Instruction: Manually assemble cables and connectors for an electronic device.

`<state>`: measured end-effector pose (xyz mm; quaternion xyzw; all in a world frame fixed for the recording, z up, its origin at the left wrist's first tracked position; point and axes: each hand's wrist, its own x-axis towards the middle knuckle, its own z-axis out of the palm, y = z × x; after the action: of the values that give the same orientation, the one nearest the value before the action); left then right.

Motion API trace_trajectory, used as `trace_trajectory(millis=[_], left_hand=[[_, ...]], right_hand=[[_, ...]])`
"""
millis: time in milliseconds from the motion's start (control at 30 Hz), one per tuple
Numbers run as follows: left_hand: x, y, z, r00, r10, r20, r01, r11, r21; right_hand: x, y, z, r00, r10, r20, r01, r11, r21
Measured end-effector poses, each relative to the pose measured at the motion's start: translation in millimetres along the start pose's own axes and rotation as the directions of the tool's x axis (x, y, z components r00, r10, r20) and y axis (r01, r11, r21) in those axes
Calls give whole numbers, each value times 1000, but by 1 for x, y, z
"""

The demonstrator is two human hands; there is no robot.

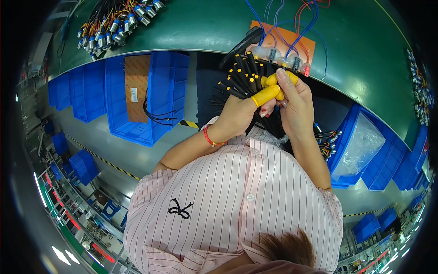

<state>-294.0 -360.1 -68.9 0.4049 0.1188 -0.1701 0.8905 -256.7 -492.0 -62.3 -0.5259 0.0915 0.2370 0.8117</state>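
My left hand and my right hand meet at the table's front edge, both with yellow finger cots on. Their fingers are pinched closed close together, and whatever is between them is hidden. Right behind and beside my left hand is a bundle of black cables with yellow-cored ends. The dark lengths of the bundle show again below my hands. Just beyond my fingertips, an orange board carries a row of connectors with clear, grey and red parts. Blue and red wires run from it.
Cables with silver-and-blue metal connectors are heaped at the back left of the green table; more lie at its far right edge. Blue bins stand below on the left, others on the right, one with a clear plastic bag.
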Motion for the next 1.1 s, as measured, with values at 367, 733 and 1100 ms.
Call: trace_trajectory(millis=[367, 733, 1100], left_hand=[[-5, 10, -14, 998, -34, -53, 49, 945, 324], [0, 11, -13, 989, -110, 95, 76, 947, 312], [-12, 2, 1, 974, 176, -141, -127, 945, 301]], right_hand=[[-17, 7, -22, 987, 155, -38, -135, 939, 317], [-16, -11, 7, 999, 15, 46, -9, 990, -139], [-7, -1, -3, 998, 47, 46, -54, 984, 172]])
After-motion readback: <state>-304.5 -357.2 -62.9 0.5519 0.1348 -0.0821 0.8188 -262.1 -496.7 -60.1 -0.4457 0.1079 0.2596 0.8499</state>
